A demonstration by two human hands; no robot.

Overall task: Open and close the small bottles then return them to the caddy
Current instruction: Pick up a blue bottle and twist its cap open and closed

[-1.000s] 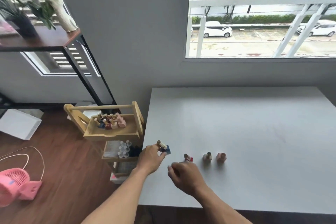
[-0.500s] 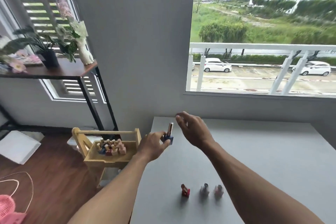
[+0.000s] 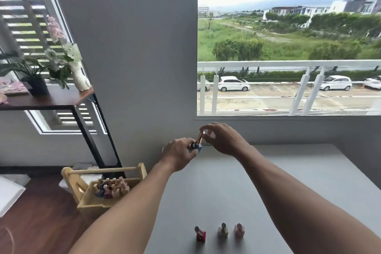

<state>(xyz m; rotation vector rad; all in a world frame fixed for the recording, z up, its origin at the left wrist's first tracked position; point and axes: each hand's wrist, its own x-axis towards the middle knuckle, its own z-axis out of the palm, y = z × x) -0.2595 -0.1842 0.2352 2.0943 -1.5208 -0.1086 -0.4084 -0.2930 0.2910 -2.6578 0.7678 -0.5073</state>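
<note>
My left hand [image 3: 179, 155] holds a small blue bottle [image 3: 196, 146] raised above the grey table [image 3: 257, 187]. My right hand [image 3: 221, 139] pinches the bottle's gold cap [image 3: 199, 137] with thumb and fingers. Three small bottles stand in a row near the table's front: a red bottle [image 3: 200, 234], a pale green bottle [image 3: 223, 230] and a pink bottle [image 3: 239, 230]. The wooden caddy [image 3: 86, 198] stands on the floor left of the table, with several more small bottles [image 3: 111, 188] in it.
A dark shelf [image 3: 47, 100] with potted plants and a white vase [image 3: 80, 77] stands at the left against the wall. A white object [image 3: 8, 194] lies on the wooden floor at far left. A large window is behind the table.
My left hand lifted the blue bottle off the table and up in front of me. My right hand rose from near the red bottle and closed on the cap. The view tilted upward.
</note>
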